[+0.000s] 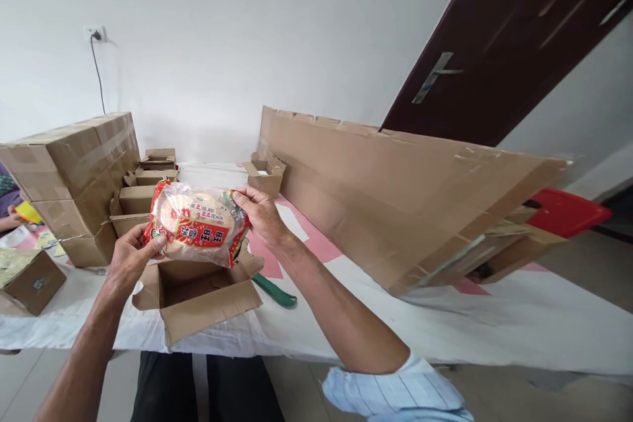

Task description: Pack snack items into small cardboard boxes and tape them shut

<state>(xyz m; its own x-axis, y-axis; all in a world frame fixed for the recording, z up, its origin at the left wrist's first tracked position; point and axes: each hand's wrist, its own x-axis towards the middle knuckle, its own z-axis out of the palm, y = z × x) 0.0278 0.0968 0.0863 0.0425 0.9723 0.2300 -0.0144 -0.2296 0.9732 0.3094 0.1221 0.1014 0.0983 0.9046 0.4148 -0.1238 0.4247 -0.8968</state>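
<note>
Head view, at the far left: another person's hand [10, 218] is beside one yellow item [30, 212]. Nearer the edge of the white table [356, 316] sits one small box [33, 282], its little label too small to read. Next comes a stack of taped cartons [74, 175], four of them visible, and above it one plug [96, 35] in the wall. Beside the stack stand three open boxes [136, 200] in a row.

The left hand [127, 256] grasps the lower left corner of one clear-and-red bag of round crackers [198, 221], printed 旺旺 and 雪饼; the right hand [262, 212] pinches its upper right corner. The bag is held up over one open, unprinted box [212, 310].

One green handle [277, 291] lies just right of that box. Farther back is one small open box [266, 178], near a big cardboard panel [376, 204]. Rightmost are one dark door [475, 46] and one red plastic item [568, 212].
</note>
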